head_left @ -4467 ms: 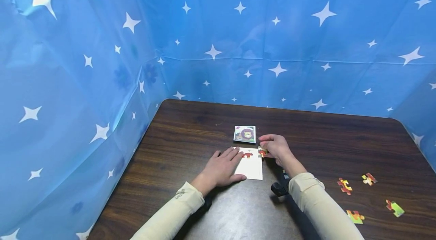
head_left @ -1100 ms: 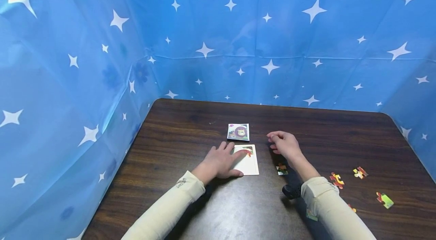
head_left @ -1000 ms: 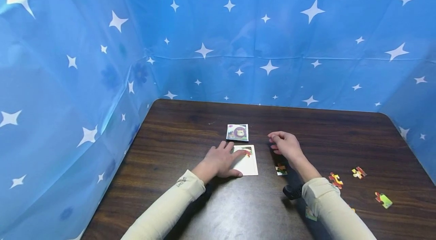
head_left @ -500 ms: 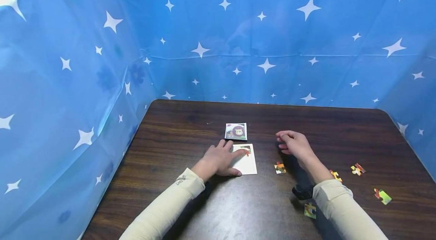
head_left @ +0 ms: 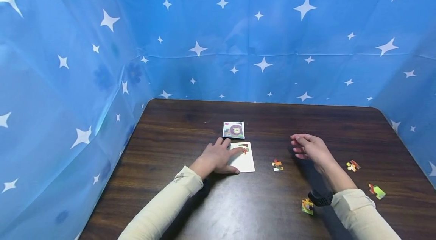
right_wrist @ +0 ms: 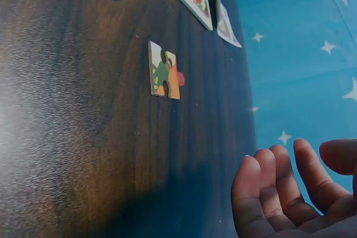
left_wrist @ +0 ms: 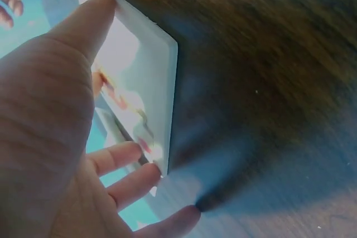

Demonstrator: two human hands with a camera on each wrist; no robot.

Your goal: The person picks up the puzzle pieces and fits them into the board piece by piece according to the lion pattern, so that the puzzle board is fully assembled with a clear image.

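Note:
My left hand (head_left: 216, 158) rests on a white puzzle tray (head_left: 246, 164), fingers spread. Its index fingertip touches the puzzle pieces (head_left: 243, 146) in the tray's far right corner, and the thumb lies at the near edge. In the left wrist view, thumb and fingers span the tray (left_wrist: 159, 76). To the right, my right hand (head_left: 311, 149) hovers over the table with loosely curled fingers; the right wrist view shows nothing in it. A loose puzzle piece (head_left: 277, 165) lies between the tray and that hand, also seen in the right wrist view.
Behind the tray lies a lion picture card (head_left: 233, 130). More loose puzzle pieces lie by the right forearm: one nearer (head_left: 307, 206), one behind (head_left: 352, 165) and a green one farther right (head_left: 377, 191). Blue star-patterned cloth (head_left: 211, 28) hangs behind the dark wooden table (head_left: 190, 119).
The piece that my right hand held at the tray's far right is now in that corner. The right hand has moved away rightward. My left index finger has shifted onto the pieces.

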